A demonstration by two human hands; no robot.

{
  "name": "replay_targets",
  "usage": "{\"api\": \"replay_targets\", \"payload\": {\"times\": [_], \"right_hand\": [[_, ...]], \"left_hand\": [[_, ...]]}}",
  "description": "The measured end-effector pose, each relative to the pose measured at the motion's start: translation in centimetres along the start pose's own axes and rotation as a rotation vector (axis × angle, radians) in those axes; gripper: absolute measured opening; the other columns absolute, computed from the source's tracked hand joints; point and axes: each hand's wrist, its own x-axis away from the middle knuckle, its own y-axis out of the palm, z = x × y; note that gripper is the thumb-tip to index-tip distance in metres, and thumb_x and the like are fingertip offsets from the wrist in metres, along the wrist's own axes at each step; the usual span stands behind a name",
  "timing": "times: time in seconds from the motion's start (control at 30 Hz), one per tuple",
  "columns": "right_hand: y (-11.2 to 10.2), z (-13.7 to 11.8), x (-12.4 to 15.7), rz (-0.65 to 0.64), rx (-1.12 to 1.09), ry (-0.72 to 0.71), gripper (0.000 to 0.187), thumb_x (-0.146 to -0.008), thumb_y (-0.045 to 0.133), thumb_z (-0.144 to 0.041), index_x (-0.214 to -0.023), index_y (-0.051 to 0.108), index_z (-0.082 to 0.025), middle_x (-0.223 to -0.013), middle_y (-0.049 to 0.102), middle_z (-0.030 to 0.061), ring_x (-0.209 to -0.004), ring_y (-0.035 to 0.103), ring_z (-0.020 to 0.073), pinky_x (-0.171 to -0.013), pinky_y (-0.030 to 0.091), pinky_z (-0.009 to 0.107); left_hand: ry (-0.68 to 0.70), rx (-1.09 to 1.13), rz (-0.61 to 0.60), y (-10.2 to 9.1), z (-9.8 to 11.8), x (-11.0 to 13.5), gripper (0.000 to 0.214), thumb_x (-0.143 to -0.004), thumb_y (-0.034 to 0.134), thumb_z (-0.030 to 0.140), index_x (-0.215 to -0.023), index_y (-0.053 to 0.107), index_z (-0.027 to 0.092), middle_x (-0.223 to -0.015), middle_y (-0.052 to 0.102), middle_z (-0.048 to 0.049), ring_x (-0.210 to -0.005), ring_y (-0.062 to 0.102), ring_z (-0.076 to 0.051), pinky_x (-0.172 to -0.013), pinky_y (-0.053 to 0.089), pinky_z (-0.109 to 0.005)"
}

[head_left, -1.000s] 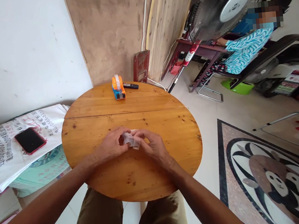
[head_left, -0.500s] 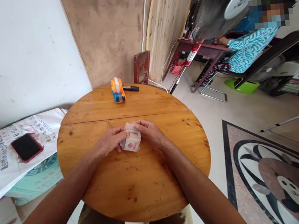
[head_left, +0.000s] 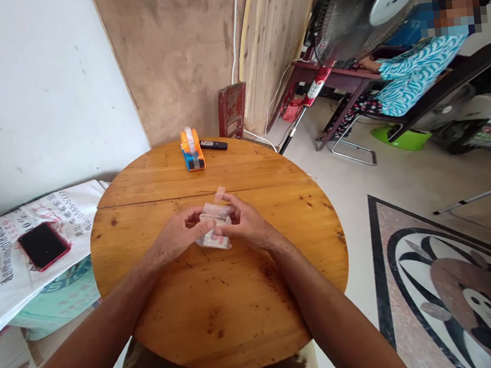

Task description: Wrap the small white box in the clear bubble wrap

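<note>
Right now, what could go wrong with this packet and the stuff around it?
1. The translucent strip sticking up at the right hand could snag or, if it's tape, stick in the wrong place.
2. The wrapped packet might loosen if the left hand or right hand eases its grip.
3. The phone lies on a soft-looking sack; a bump could shift it.

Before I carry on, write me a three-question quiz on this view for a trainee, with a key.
1. True or false: the slim black remote-shaped device lies beside the orange-and-blue tape dispenser.
2. What do the left hand and the right hand both hold?
3. Which thing lies on the white printed sack? a) a green basin; b) a black-screened phone with a red edge; c) a wooden chair.

Key: 1. True. 2. A small pale box in translucent wrapping. 3. b.
</note>
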Motion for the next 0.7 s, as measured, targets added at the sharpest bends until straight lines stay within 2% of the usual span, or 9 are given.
{"api": "replay_targets", "payload": {"times": [0.07,0.17,0.3,0.5,0.7], "right_hand": [[0.2,-0.2,0.1,-0.001,-0.026,-0.015,0.084,-0.060,0.088,-0.034,-0.132,0.045,-0.024,-0.111,0.068,0.0063,-0.100,0.067,0.0239,-0.088,0.054,0.038],[0.3,-0.4,0.4,-0.042,-0.033,-0.005,0.081,-0.063,0.086,-0.035,-0.133,0.045,-0.024,-0.112,0.069,0.0059,-0.102,0.067,0.0236,-0.090,0.053,0.038],[0.2,-0.5,0.4,-0.037,-0.048,-0.010,0.079,-0.067,0.084,-0.038,-0.135,0.046,-0.025,-0.113,0.069,0.0057,-0.102,0.067,0.0227,-0.091,0.051,0.037],[0.2,0.1,-0.2,0.196,-0.039,-0.033,0.053,-0.071,0.078,-0.047,-0.113,0.060,-0.020,-0.088,0.071,0.0029,-0.082,0.067,0.0192,-0.080,0.051,0.033],[0.5,0.7,-0.8,0.293,-0.046,-0.084,0.044,-0.064,0.080,-0.038,-0.100,0.062,-0.020,-0.078,0.068,-0.0011,-0.068,0.062,0.0141,-0.067,0.048,0.029]], "left_hand": [[-0.003,0.092,-0.072,0.1,0.0,0.0,0.057,-0.076,0.074,0.048,-0.122,0.062,0.017,-0.109,0.072,-0.0089,-0.093,0.067,-0.023,-0.078,0.052,-0.030],[-0.048,0.213,-0.159,0.1,-0.4,-0.1,0.054,-0.077,0.074,0.046,-0.123,0.063,0.018,-0.109,0.072,-0.0085,-0.091,0.068,-0.022,-0.077,0.052,-0.030],[-0.101,0.353,-0.126,0.0,-1.0,-0.2,0.052,-0.076,0.076,0.043,-0.121,0.065,0.017,-0.107,0.073,-0.0090,-0.088,0.069,-0.021,-0.077,0.052,-0.030],[-0.118,0.378,-0.157,0.2,-0.9,-0.1,0.051,-0.072,0.080,0.039,-0.116,0.068,0.018,-0.106,0.073,-0.0088,-0.087,0.068,-0.019,-0.074,0.051,-0.027],[-0.141,0.369,-0.175,0.3,-0.4,0.1,0.054,-0.069,0.082,0.037,-0.116,0.066,0.017,-0.107,0.073,-0.0088,-0.083,0.068,-0.018,-0.072,0.051,-0.026]]}}
